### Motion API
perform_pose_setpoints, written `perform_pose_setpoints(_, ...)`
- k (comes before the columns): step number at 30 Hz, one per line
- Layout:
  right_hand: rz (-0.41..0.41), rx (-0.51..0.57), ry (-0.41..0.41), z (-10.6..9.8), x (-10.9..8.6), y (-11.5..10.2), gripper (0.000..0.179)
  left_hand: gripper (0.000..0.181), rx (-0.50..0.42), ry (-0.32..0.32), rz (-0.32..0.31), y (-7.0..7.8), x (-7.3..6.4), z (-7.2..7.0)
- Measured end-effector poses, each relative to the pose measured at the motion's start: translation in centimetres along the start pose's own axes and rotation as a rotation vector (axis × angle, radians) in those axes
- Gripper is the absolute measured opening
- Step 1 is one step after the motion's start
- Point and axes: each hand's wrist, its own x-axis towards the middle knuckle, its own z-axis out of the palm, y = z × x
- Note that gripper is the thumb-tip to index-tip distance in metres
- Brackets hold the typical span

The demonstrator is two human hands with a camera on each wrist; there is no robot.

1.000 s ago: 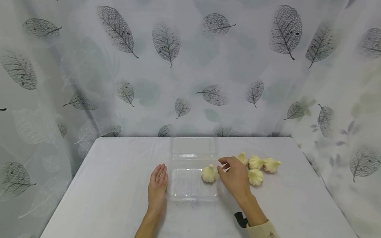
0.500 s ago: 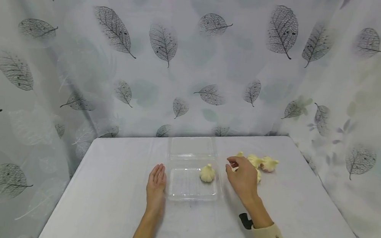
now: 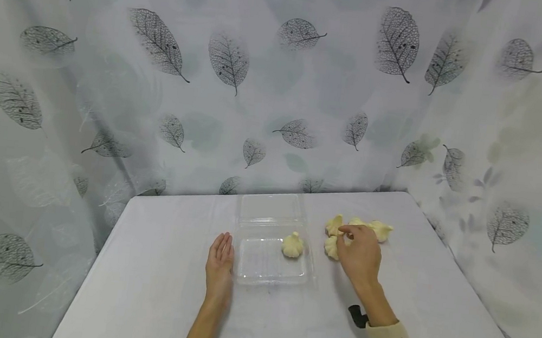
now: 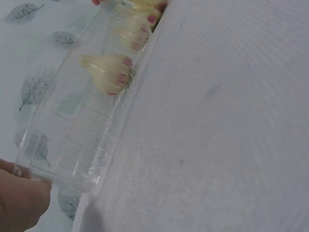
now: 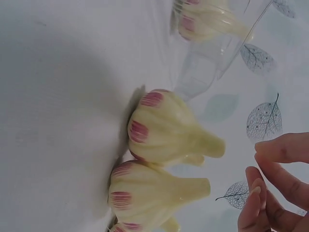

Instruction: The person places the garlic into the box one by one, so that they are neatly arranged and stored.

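1. Head: the left hand (image 3: 219, 262) lies along the box's (image 3: 258, 257) left wall, fingers straight, gripping nothing. The right hand (image 3: 361, 254), fingers loosely bent and holding nothing, hangs over the loose bulbs (image 3: 333, 225) near the table's (image 3: 164, 257) far right corner, partly hiding them. The boxed bulb (image 3: 292, 245) stands right of the box's middle; the lid (image 3: 269, 208) lies back toward the table's far edge, a curtain (image 3: 278, 93) behind.
2. Left wrist: the left thumb (image 4: 26, 200) is at the box's corner; loose bulbs show beyond the boxed one.
3. Right wrist: thumb and fingers (image 5: 282, 181) draw close together, apart from the two nearest bulbs.
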Motion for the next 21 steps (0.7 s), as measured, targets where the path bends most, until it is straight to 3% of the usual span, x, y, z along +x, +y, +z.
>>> perform_pose_setpoints(21,0.158,-0.046,-0.101,-0.5,-0.5,2.4,0.020,0.061,0.036,-0.008,0.003,0.0,0.0,-0.1)
